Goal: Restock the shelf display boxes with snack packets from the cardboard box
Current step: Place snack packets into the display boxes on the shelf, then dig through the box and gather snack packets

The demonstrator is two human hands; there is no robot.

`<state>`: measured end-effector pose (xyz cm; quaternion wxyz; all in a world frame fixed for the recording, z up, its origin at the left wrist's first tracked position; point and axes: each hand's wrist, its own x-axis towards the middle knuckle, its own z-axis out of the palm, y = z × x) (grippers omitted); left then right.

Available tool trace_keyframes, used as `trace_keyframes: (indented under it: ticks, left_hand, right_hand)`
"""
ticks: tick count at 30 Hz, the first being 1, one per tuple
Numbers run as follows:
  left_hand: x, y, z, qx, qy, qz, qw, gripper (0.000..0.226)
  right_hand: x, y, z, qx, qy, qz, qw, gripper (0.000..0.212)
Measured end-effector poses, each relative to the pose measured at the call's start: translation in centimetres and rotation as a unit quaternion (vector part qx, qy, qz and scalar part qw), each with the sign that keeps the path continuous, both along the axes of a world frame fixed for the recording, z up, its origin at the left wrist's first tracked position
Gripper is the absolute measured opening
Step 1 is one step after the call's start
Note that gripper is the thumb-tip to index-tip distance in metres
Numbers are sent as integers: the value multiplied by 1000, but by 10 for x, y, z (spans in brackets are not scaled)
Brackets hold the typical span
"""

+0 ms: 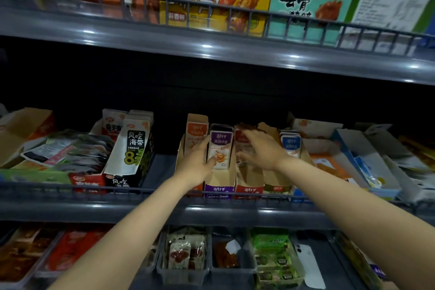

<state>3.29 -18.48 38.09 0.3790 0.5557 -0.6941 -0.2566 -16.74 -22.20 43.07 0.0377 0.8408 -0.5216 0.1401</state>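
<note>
Both forearms [141, 219] are reaching over the shelf rail [70, 189]; the left hand [195, 162] is pinching purple packets [221, 146] standing in their display box [219, 189]. The right hand [261, 150] is spreading open fingers over red packets [242, 140].

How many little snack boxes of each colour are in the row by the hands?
Orange box: 1
Purple box: 1
Red box: 1
Olive box: 1
Blue box: 1
Total: 5
</note>
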Motion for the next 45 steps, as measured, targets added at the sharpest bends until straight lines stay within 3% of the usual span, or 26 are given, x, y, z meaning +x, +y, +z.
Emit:
trace_keyframes:
  ticks: [6, 10, 17, 22, 30, 35, 38, 45]
  left_hand:
    - [2, 40, 9, -87, -162, 14, 983, 66]
    - [7, 67, -1, -143, -224, 21, 964, 66]
    - [13, 120, -52, -126, -286, -26, 950, 70]
    - [16, 150, -128, -50, -336, -77, 938, 90]
    - [19, 166, -260, 123, -367, -102, 916, 67]
    - [20, 170, -330, 233, -399, -117, 879, 74]
    - [14, 172, -366, 313, -372, -125, 865, 64]
    - [1, 167, -425, 438, -259, -87, 856, 56]
  right_hand:
    - [-34, 47, -9, 13, -10, 6, 1000, 77]
    - [-52, 82, -29, -29, -16, 37, 999, 74]
    - [-60, 148, -90, 20, -62, 54, 996, 71]
    - [-60, 179, -172, 111, -42, 49, 992, 72]
    - [-71, 198, -302, 282, -46, -21, 958, 74]
    - [-75, 207, -374, 389, -63, -73, 916, 71]
    - [-75, 210, -415, 450, -76, -102, 884, 72]
    - [-63, 209, -482, 516, -200, -166, 816, 66]
